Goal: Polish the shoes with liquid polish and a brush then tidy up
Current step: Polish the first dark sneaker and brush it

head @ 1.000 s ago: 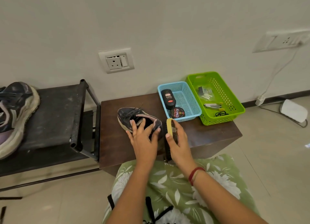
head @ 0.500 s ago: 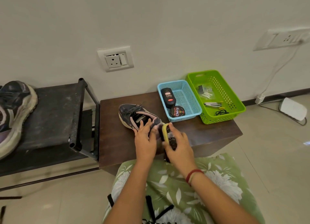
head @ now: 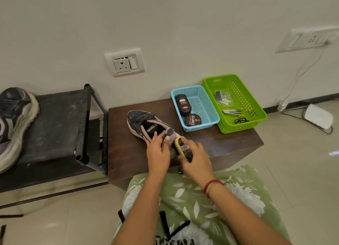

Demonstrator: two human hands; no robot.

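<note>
A dark sneaker (head: 145, 123) with pink trim lies on the brown table (head: 124, 153), toe pointing away to the left. My left hand (head: 158, 150) grips its heel and collar. My right hand (head: 196, 156) holds a yellow-backed shoe brush (head: 180, 146) pressed against the heel's right side. The black liquid polish bottle (head: 182, 105) and a round Cherry polish tin (head: 193, 120) lie in the blue basket (head: 207, 114) behind the shoe. A second sneaker (head: 12, 123) rests on the black rack at the far left.
A green basket (head: 256, 116) with small tools stands right of the blue one. A black metal rack (head: 60, 127) adjoins the table's left side. Wall sockets, a white cable and a white box (head: 318, 118) on the floor lie to the right. My green floral lap (head: 192, 204) is below.
My left hand slid from the shoe's top back to its heel. The brush in my right hand moved left from beside the shoe and now touches the heel.
</note>
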